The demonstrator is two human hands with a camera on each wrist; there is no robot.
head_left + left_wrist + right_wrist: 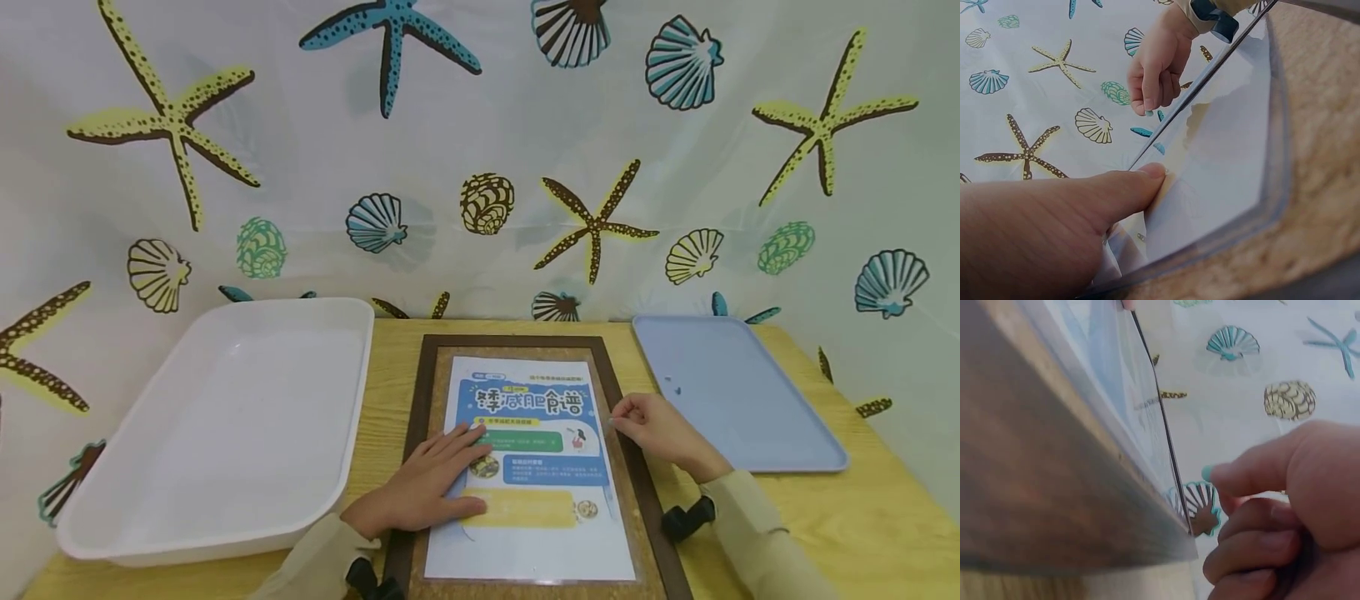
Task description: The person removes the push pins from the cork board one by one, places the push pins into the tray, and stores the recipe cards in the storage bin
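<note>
A cork board (442, 371) with a dark brown frame lies on the wooden table. On it is a glossy printed poster (525, 550) with a clear border, blue at the top with green and yellow blocks. My left hand (431, 492) rests spread over the poster's left side, thumb toward its middle. At the board's right side, my right hand (656, 429) is close to the poster's right edge, its other fingers curled in. Between thumb and forefinger it pinches a small teal pushpin (1207, 473), of which only the end shows.
To the left stands a large white tray (225, 417) with raised walls. A shallow light blue tray (750, 400) is at the right, with small bluish pieces (678, 390) near its left side. Behind the table hangs a white cloth (465, 275) printed with starfish and shells.
</note>
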